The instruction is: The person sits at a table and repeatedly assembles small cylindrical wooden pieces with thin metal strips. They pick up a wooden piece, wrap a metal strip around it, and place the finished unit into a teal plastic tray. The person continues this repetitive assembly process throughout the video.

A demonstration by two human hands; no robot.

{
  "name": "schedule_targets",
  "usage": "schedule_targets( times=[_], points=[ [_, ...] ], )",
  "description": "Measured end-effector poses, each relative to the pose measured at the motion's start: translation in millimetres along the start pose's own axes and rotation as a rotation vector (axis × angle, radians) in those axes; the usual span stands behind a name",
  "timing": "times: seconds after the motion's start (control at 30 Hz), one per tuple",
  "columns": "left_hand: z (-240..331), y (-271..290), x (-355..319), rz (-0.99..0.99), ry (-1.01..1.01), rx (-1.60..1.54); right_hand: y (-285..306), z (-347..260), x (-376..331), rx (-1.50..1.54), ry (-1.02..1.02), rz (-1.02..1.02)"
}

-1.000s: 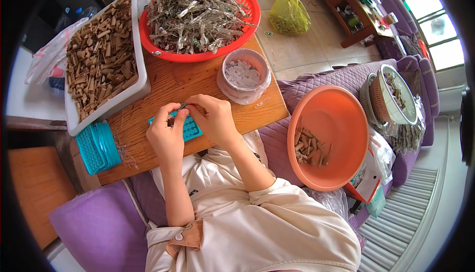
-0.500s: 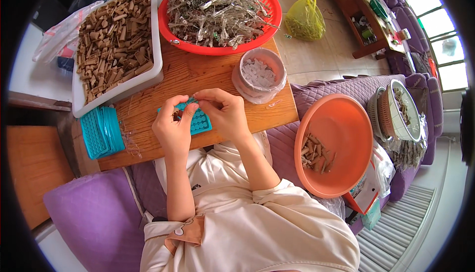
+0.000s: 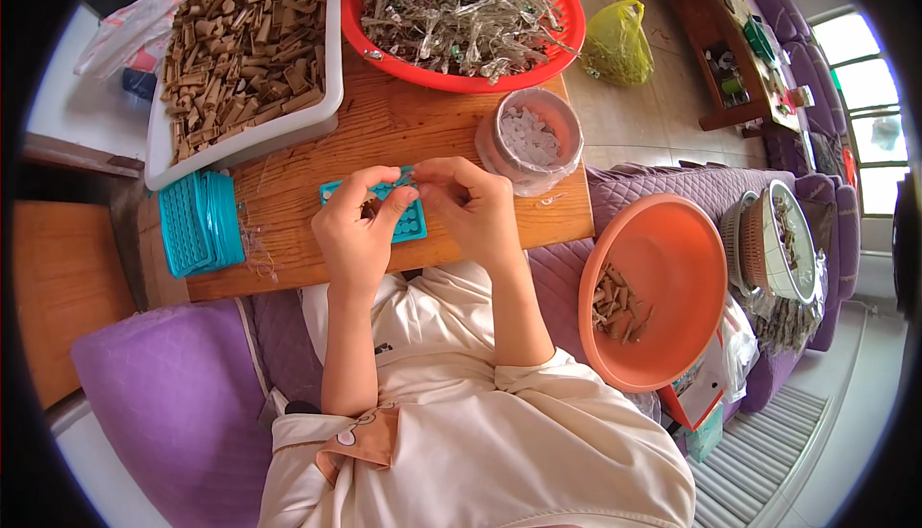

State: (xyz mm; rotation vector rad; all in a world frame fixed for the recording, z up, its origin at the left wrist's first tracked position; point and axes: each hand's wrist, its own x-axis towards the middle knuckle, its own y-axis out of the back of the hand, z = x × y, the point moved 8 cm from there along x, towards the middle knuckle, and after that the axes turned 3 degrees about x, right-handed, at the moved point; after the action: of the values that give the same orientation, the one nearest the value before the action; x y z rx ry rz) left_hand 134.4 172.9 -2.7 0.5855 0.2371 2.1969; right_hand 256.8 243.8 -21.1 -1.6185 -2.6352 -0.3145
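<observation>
Work looks unfinished, as left hand and right hand pinch a small greenish piece above the teal plastic tray, with brown curled pieces heaped far left.

You wear a loose cream top of soft cloth that falls in broad creases. Its sleeves are short and wide, leaving your forearms bare down to your left hand and right hand. Beside the left sleeve sits an orange-brown patch bearing a pale, rounded drawing with dark outlines. A thin brown line crosses that sleeve. Your trousers are pale cream too, and a small dark mark shows on the cloth, too tiny to make out.
</observation>
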Motion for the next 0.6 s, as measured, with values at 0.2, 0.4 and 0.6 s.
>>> schedule_targets(
  times=[0.2, 0.4, 0.6],
  points=[
    [-1.5, -6.5, -2.0, -0.101, 0.0, -0.079, 2.9, -16.0, 0.3, -0.177, 0.173, -0.093],
    [-4.5, -8.6, -2.7, -0.119, 0.024, -0.155, 1.1, -9.3, 0.6, -0.049, 0.108, -0.094],
    [-8.4, -7.8, -4.1, -0.131, 0.058, -0.27, -0.9, -9.0, 0.3, -0.035, 0.08, -0.103]
  ],
)
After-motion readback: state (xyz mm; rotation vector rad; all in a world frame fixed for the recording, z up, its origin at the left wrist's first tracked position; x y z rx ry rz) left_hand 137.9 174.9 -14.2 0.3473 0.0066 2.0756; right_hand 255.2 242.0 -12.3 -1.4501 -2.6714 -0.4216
